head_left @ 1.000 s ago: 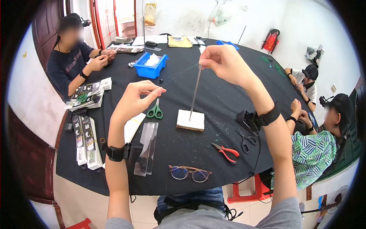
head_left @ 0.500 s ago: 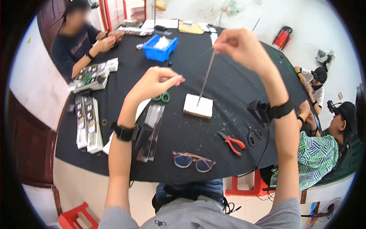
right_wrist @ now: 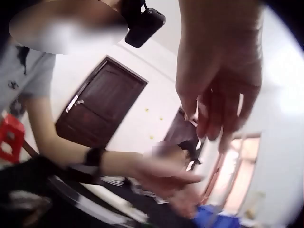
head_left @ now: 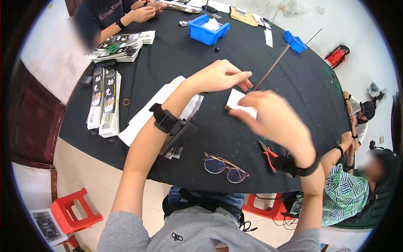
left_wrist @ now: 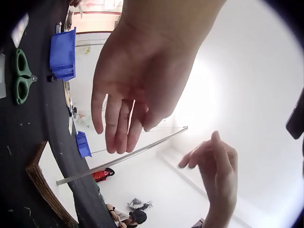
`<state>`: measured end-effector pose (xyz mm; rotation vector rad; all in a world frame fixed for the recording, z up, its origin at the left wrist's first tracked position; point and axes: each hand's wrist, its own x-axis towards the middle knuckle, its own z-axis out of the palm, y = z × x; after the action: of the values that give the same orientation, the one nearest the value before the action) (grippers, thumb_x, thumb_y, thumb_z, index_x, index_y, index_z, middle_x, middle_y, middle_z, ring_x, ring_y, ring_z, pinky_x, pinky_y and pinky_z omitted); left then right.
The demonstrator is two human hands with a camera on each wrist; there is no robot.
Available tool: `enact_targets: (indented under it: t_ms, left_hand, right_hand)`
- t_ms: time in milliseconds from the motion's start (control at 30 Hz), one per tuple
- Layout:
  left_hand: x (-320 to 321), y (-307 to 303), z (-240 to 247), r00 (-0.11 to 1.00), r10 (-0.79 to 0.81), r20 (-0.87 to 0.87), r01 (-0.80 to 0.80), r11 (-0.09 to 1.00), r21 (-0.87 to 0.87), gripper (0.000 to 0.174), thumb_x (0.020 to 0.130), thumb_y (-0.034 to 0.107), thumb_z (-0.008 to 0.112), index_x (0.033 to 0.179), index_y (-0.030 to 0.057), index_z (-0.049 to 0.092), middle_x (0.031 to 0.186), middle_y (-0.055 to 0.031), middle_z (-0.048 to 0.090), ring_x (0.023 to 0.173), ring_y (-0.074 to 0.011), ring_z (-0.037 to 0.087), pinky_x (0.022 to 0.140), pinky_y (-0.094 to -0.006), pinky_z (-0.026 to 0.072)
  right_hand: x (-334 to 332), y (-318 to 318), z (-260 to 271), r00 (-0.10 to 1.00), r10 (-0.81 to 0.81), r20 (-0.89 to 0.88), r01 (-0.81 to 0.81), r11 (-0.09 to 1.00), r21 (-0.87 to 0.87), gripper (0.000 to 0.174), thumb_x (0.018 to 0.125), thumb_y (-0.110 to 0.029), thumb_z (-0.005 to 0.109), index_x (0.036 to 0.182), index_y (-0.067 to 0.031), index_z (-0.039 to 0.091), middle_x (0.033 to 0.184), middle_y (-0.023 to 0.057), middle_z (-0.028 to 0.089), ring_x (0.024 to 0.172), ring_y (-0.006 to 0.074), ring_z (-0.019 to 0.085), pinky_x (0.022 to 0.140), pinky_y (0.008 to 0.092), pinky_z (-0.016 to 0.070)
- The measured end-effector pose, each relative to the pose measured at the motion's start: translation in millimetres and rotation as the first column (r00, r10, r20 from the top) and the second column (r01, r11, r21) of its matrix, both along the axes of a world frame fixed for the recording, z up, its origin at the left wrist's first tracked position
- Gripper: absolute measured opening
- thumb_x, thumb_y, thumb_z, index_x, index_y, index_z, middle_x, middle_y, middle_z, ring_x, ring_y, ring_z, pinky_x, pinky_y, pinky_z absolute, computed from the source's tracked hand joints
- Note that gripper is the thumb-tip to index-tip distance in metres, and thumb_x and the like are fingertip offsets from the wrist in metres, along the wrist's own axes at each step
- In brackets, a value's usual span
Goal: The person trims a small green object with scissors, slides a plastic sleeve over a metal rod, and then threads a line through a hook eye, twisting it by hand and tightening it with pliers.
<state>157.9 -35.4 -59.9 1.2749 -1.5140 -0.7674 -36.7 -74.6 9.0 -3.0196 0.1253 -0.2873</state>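
Observation:
A thin metal rod (head_left: 273,66) (left_wrist: 128,156) rises from a white block (head_left: 234,99) (left_wrist: 53,172). My left hand (head_left: 218,76) (left_wrist: 142,76) is left of the rod, thumb and index finger together at a fine thread that runs towards the rod's top; the exact pinch point is too fine to see. My right hand (head_left: 277,119) (left_wrist: 218,173), blurred in the head view, is on the near side of the rod, off it, fingers loosely bent with nothing visible in them; it overlaps part of the block from above. The right wrist view shows its fingers (right_wrist: 216,111) hanging relaxed.
Glasses (head_left: 226,169) and red-handled pliers (head_left: 268,156) lie near the table's front edge. Clear strips and white paper (head_left: 138,119) are under my left forearm. Packet stacks (head_left: 104,98) lie left; blue bins (head_left: 206,31) stand farther back. Other people sit around the table.
My right hand has let go of the rod's top and come down towards me. My left hand has moved right, close to the rod. The head view has turned and shifted.

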Motion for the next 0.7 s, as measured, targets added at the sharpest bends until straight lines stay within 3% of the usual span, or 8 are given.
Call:
enact_targets:
  t_ms: [33, 67, 100, 233, 267, 367, 500, 700]
  left_hand:
    - [-2, 2, 2, 1.0, -0.004, -0.003, 0.004, 1.0, 0.009, 0.041, 0.095, 0.038, 0.053, 0.095, 0.0023, 0.074, 0.085, -0.0083, 0.073, 0.077, -0.0138, 0.064, 0.075, -0.028, 0.0498]
    - [-3, 4, 6, 1.0, 0.019, 0.01, -0.02, 0.998, 0.065, 0.04, 0.096, 0.037, 0.054, 0.097, 0.0017, 0.074, 0.088, -0.0093, 0.073, 0.079, -0.0129, 0.064, 0.078, -0.0279, 0.0495]
    - [-3, 5, 8, 0.999, 0.044, 0.026, -0.047, 0.992, 0.117, 0.039, 0.096, 0.035, 0.054, 0.099, 0.0012, 0.073, 0.09, -0.0103, 0.073, 0.081, -0.012, 0.064, 0.081, -0.0279, 0.0493]
    - [-3, 3, 8, 0.999, 0.038, 0.026, -0.041, 0.99, 0.134, 0.04, 0.095, 0.037, 0.055, 0.096, 0.0015, 0.074, 0.091, -0.0105, 0.073, 0.084, -0.0145, 0.065, 0.085, -0.0307, 0.0491]
    - [-4, 4, 9, 0.998, 0.041, 0.049, -0.046, 0.993, 0.112, 0.041, 0.095, 0.038, 0.055, 0.096, 0.0026, 0.074, 0.091, -0.0102, 0.073, 0.085, -0.0154, 0.066, 0.086, -0.0317, 0.0489]
    - [-3, 2, 7, 0.995, 0.058, 0.083, -0.067, 0.991, 0.112, 0.04, 0.094, 0.038, 0.055, 0.095, 0.0034, 0.075, 0.09, -0.0099, 0.073, 0.085, -0.016, 0.066, 0.085, -0.0314, 0.0492]
    - [-3, 5, 9, 0.994, 0.066, 0.091, -0.077, 0.989, 0.125, 0.04, 0.094, 0.039, 0.055, 0.095, 0.0034, 0.075, 0.089, -0.01, 0.073, 0.084, -0.0162, 0.066, 0.084, -0.031, 0.0495]
    - [-4, 4, 10, 0.995, 0.058, 0.084, -0.069, 0.987, 0.142, 0.041, 0.094, 0.039, 0.055, 0.096, 0.0038, 0.075, 0.09, -0.0099, 0.073, 0.084, -0.0161, 0.067, 0.082, -0.0298, 0.0498]
  right_hand:
    - [11, -3, -30, 0.993, 0.115, -0.032, -0.116, 0.992, -0.053, 0.035, 0.088, -0.035, 0.062, 0.085, -0.0006, 0.068, 0.08, 0.0142, 0.065, 0.081, 0.0282, 0.064, 0.076, 0.0387, 0.0503]
    - [21, -3, -60, 0.975, 0.187, 0.122, -0.167, 0.974, -0.156, 0.042, 0.089, -0.039, 0.06, 0.098, 0.002, 0.066, 0.093, 0.016, 0.064, 0.092, 0.0287, 0.062, 0.082, 0.0401, 0.0478]
    - [31, -2, -74, 0.973, 0.183, 0.137, -0.163, 0.976, -0.147, 0.046, 0.09, -0.04, 0.059, 0.108, 0.0018, 0.064, 0.103, 0.0176, 0.061, 0.098, 0.0294, 0.06, 0.087, 0.0412, 0.045]
    - [70, -1, -124, 0.977, 0.12, 0.175, -0.111, 0.992, -0.06, 0.057, 0.09, -0.046, 0.056, 0.12, 0.0023, 0.057, 0.113, 0.0166, 0.06, 0.11, 0.0295, 0.056, 0.095, 0.0407, 0.0409]
    - [77, 2, -130, 0.994, 0.086, 0.07, -0.081, 0.994, -0.077, 0.062, 0.091, -0.049, 0.053, 0.124, 0.0028, 0.054, 0.118, 0.0149, 0.06, 0.117, 0.0294, 0.053, 0.1, 0.0415, 0.0365]
    - [84, 9, -153, 0.977, 0.092, 0.19, -0.077, 0.993, -0.087, 0.053, 0.094, -0.044, 0.052, 0.121, 0.0012, 0.056, 0.119, 0.0161, 0.057, 0.122, 0.0316, 0.047, 0.105, 0.0452, 0.032]
    - [85, 10, -151, 0.984, 0.053, 0.168, -0.041, 0.996, -0.079, 0.051, 0.094, -0.043, 0.052, 0.12, -0.0003, 0.057, 0.118, 0.0146, 0.058, 0.122, 0.0302, 0.048, 0.105, 0.0454, 0.0314]
    - [83, 13, -135, 0.976, 0.043, 0.212, -0.044, 0.999, -0.004, 0.038, 0.088, -0.031, 0.063, 0.116, -0.0054, 0.06, 0.11, 0.0152, 0.06, 0.111, 0.0346, 0.052, 0.097, 0.0475, 0.0375]
